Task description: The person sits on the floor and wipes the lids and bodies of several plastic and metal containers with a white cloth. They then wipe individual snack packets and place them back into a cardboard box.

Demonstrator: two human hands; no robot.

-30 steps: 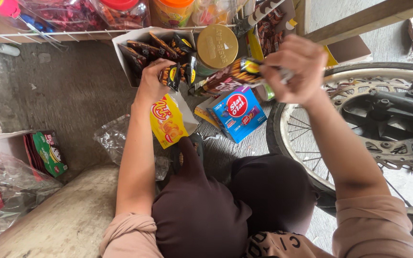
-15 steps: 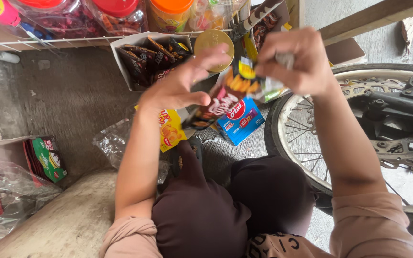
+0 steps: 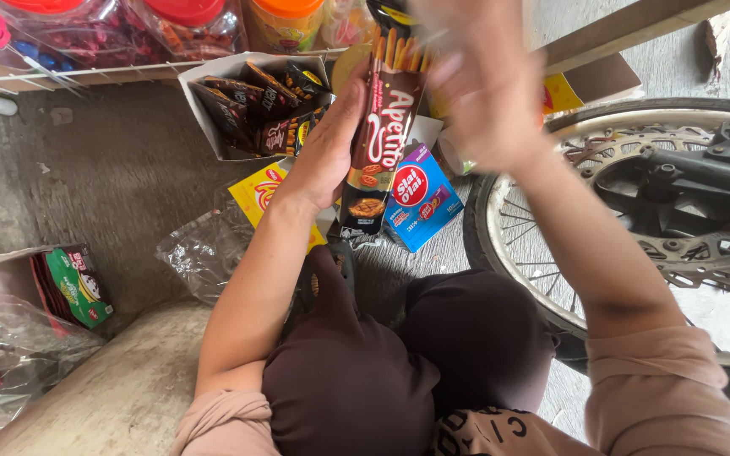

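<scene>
A long strip of brown and red snack packets (image 3: pixel 379 143) hangs upright in front of me. My left hand (image 3: pixel 329 148) presses along the strip's left side, its fingers wrapped behind it. My right hand (image 3: pixel 475 89) is blurred and grips the top of the strip near the upper edge of the view. Below the strip a blue snack box (image 3: pixel 422 201) lies on the ground, and a yellow packet (image 3: pixel 257 191) shows under my left wrist. My knees in dark trousers fill the lower middle.
A white open box of dark snack packets (image 3: pixel 213 80) stands behind my left hand. Plastic jars with red and orange lids (image 3: pixel 187 25) line a wire shelf at the top. A motorcycle wheel (image 3: pixel 635 143) is at the right. A green box (image 3: pixel 78 287) and a clear plastic bag (image 3: pixel 200 249) lie at the left.
My left hand left the yellow packet and came up against the strip. Both hands lifted the strip higher and turned it upright.
</scene>
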